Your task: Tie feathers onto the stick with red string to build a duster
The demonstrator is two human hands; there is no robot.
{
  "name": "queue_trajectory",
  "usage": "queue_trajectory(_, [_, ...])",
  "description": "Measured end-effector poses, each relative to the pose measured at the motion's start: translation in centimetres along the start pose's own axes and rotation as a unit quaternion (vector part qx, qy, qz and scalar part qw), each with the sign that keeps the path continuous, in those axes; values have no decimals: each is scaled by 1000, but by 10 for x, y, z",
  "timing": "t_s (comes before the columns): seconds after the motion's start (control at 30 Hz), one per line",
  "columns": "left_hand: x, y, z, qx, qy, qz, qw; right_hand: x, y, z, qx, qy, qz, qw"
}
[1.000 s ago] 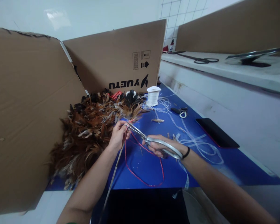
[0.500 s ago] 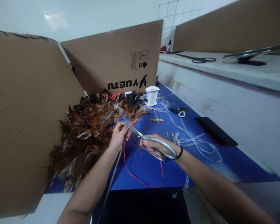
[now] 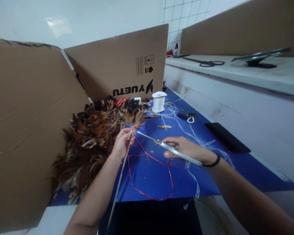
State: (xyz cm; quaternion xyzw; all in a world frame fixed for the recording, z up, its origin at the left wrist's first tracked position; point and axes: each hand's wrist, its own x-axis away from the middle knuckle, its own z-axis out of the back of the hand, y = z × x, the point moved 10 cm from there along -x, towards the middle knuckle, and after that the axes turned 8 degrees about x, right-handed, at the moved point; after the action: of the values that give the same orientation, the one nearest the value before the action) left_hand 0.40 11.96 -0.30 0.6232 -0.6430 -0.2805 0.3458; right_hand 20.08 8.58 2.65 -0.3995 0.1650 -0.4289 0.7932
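Observation:
My left hand (image 3: pixel 122 143) is closed around the upper end of a thin stick (image 3: pixel 119 182), which slants down toward the front edge. Brown feathers (image 3: pixel 137 118) spread from the stick's top, bound there with red string (image 3: pixel 171 182). The string's loose length loops over the blue tabletop. My right hand (image 3: pixel 182 147) is wrapped round the handles of metal scissors (image 3: pixel 149 137). Their blade tips point left and come close to the bound feather ends beside my left fingers; whether they touch is unclear. A heap of brown and black feathers (image 3: pixel 88 147) lies left of my left hand.
Cardboard panels (image 3: pixel 107 62) stand at the left and back. A white spool (image 3: pixel 158 101), tangled clear ribbon (image 3: pixel 170 108), a black-handled tool (image 3: pixel 183 116) and a dark phone (image 3: pixel 226 137) lie on the blue tabletop (image 3: pixel 152 176). More scissors (image 3: pixel 212 63) rest on the ledge at right.
My right hand has drawn the scissors back to the right and turned them, their tips now lower beside the binding. My left hand has stayed nearly in place, with the feather tip tilted left.

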Motion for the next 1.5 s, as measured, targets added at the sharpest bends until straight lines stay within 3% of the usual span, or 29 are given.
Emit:
queue_trajectory(0.07, [-2,4,5,7,6,-3,1000,5,16,30,128,82,-53,987])
queue_trajectory(0.17, [-7,9,8,24,-8,-15,1000,9,47,67,294,167,-147,930])
queue_trajectory(0.27, [-11,14,10,57,-25,-22,998,6,82,92,376,202,-234,874])
queue_trajectory(0.37, [-12,15,12,83,-25,-9,996,2,109,104,394,208,-280,851])
queue_trajectory(0.8, [-7,22,19,20,37,-43,998,-9,153,100,384,172,-296,858])
queue_trajectory(1.5, [-12,18,31,93,61,-86,990,-10,139,88,444,122,-263,848])
